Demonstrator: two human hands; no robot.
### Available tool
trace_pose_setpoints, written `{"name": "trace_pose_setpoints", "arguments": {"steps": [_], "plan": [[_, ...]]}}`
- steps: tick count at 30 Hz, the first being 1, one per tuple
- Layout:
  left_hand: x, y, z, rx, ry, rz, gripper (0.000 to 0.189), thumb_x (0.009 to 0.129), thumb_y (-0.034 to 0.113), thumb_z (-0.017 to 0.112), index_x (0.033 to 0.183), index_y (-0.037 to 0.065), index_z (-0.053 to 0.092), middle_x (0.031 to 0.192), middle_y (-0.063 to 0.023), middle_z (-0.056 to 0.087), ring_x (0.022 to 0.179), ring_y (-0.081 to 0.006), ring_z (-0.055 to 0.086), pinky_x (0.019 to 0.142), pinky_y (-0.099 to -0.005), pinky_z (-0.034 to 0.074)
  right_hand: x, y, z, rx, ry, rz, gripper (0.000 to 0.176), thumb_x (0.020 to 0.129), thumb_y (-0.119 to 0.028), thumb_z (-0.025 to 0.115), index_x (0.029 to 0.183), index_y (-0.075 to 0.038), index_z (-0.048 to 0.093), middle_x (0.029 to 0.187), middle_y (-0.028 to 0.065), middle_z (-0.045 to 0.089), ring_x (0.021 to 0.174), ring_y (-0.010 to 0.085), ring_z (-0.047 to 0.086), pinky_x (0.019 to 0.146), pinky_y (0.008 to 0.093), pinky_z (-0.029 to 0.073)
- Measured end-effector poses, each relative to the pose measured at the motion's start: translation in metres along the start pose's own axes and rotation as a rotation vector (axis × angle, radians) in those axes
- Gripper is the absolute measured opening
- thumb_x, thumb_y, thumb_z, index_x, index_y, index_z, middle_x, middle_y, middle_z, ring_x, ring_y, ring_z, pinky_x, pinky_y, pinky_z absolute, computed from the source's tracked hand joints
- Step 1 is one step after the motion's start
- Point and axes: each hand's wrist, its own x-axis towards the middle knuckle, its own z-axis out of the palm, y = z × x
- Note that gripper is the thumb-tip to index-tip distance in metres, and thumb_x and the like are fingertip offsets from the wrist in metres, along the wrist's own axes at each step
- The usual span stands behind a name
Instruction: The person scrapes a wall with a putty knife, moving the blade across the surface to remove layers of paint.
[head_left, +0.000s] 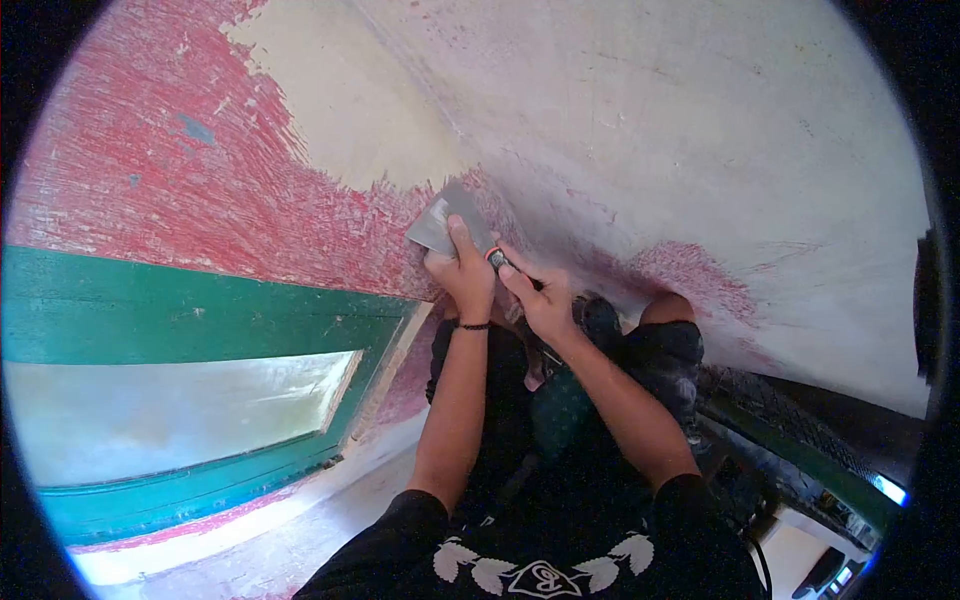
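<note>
A putty knife with a wide metal blade is in both hands, close to the scraped wall. My right hand wraps round its dark handle, which has an orange ring near the blade. My left hand grips the blade side, one digit lying along the metal and the rest curled mostly out of sight. A dark bracelet circles the left wrist. Past the blade, the wall has a cream, smooth patch bordered by rough red paint.
A green frame with a pale pane sits at the lower left. The whitish wall meets the red wall in a corner, with a red patch low down. Dark clutter and a green beam lie at lower right.
</note>
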Motion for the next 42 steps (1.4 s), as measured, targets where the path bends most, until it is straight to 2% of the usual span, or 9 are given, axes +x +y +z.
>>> {"name": "trace_pose_setpoints", "arguments": {"steps": [4, 10, 13, 19, 22, 29, 32, 35, 42], "plan": [[-0.001, 0.006, 0.001, 0.006, -0.007, -0.017, 0.037, 0.101, 0.024, 0.054, 0.093, -0.011, 0.062, 0.081, -0.01, 0.068, 0.072, -0.0171, 0.064, 0.064, -0.0325, 0.048, 0.001, -0.005, 0.001, 0.053, -0.01, 0.019, 0.04, 0.094, -0.012, 0.064, 0.134, -0.009, 0.06, 0.071, -0.0082, 0.051, 0.063, 0.0039, 0.043, 0.058, 0.0209, 0.04], [-0.012, 0.028, 0.002, -0.02, 0.035, 0.011, 0.043, 0.101, 0.032, 0.054, 0.101, -0.01, 0.064, 0.084, -0.0144, 0.07, 0.068, -0.0198, 0.066, 0.06, -0.0324, 0.053, -0.005, -0.003, 0.008, 0.065, -0.008, 0.024, 0.04, 0.096, -0.013, 0.062, 0.134, -0.007, 0.059, 0.071, -0.007, 0.052, 0.061, 0.004, 0.044, 0.056, 0.0216, 0.039], [0.005, 0.024, 0.004, 0.205, 0.028, 0.189, 0.041, 0.102, 0.027, 0.053, 0.091, -0.012, 0.063, 0.079, -0.0117, 0.069, 0.068, -0.0189, 0.064, 0.063, -0.0344, 0.049, 0.005, -0.009, 0.006, 0.051, -0.016, 0.01, 0.039, 0.096, -0.012, 0.062, 0.135, -0.008, 0.059, 0.073, -0.0069, 0.053, 0.061, 0.0038, 0.044, 0.055, 0.0212, 0.038], [0.008, 0.027, 0.01, 0.065, 0.019, 0.128, 0.043, 0.103, 0.028, 0.051, 0.09, -0.012, 0.064, 0.077, -0.0126, 0.069, 0.066, -0.0198, 0.065, 0.062, -0.0341, 0.05, 0.007, -0.032, 0.006, 0.144, -0.04, 0.076, 0.041, 0.095, -0.014, 0.064, 0.135, -0.01, 0.059, 0.073, -0.0074, 0.052, 0.064, 0.0045, 0.044, 0.06, 0.0214, 0.04], [-0.011, 0.029, 0.0, -0.046, 0.016, -0.026, 0.044, 0.103, 0.028, 0.05, 0.092, -0.012, 0.064, 0.077, -0.0125, 0.069, 0.064, -0.0195, 0.065, 0.06, -0.0334, 0.05, -0.001, -0.017, 0.004, 0.111, -0.066, 0.083, 0.041, 0.095, -0.015, 0.064, 0.135, -0.01, 0.058, 0.074, -0.0074, 0.052, 0.064, 0.0046, 0.043, 0.059, 0.0219, 0.039], [0.014, 0.043, 0.024, 0.105, 0.019, 0.253, 0.045, 0.102, 0.03, 0.052, 0.096, -0.013, 0.062, 0.078, -0.0129, 0.07, 0.065, -0.0195, 0.066, 0.059, -0.0334, 0.051, 0.02, -0.048, -0.002, 0.144, -0.056, 0.114, 0.04, 0.096, -0.015, 0.062, 0.136, -0.009, 0.058, 0.071, -0.0059, 0.052, 0.061, 0.0045, 0.046, 0.056, 0.0204, 0.038], [0.0, 0.049, 0.022, 0.092, 0.039, 0.193, 0.044, 0.102, 0.03, 0.052, 0.097, -0.012, 0.062, 0.079, -0.0129, 0.07, 0.065, -0.0197, 0.066, 0.06, -0.0343, 0.051, 0.016, -0.04, -0.006, 0.113, -0.071, 0.074, 0.039, 0.096, -0.014, 0.063, 0.134, -0.009, 0.059, 0.072, -0.0061, 0.053, 0.061, 0.0048, 0.045, 0.056, 0.0211, 0.039], [-0.013, 0.031, 0.01, -0.059, 0.06, -0.023, 0.044, 0.102, 0.031, 0.052, 0.095, -0.012, 0.063, 0.079, -0.0126, 0.07, 0.065, -0.0196, 0.065, 0.06, -0.034, 0.05, 0.001, -0.022, -0.004, 0.143, -0.074, 0.041, 0.038, 0.095, -0.013, 0.064, 0.132, -0.007, 0.061, 0.075, -0.0065, 0.056, 0.061, 0.0047, 0.044, 0.056, 0.0215, 0.04], [-0.005, 0.026, 0.008, 0.116, 0.01, 0.104, 0.043, 0.102, 0.031, 0.053, 0.095, -0.009, 0.064, 0.08, -0.011, 0.069, 0.067, -0.0182, 0.065, 0.062, -0.0319, 0.051, 0.008, -0.029, -0.009, 0.134, -0.093, 0.089, 0.039, 0.095, -0.014, 0.063, 0.133, -0.007, 0.06, 0.074, -0.0055, 0.056, 0.06, 0.0044, 0.046, 0.054, 0.022, 0.039]]}}
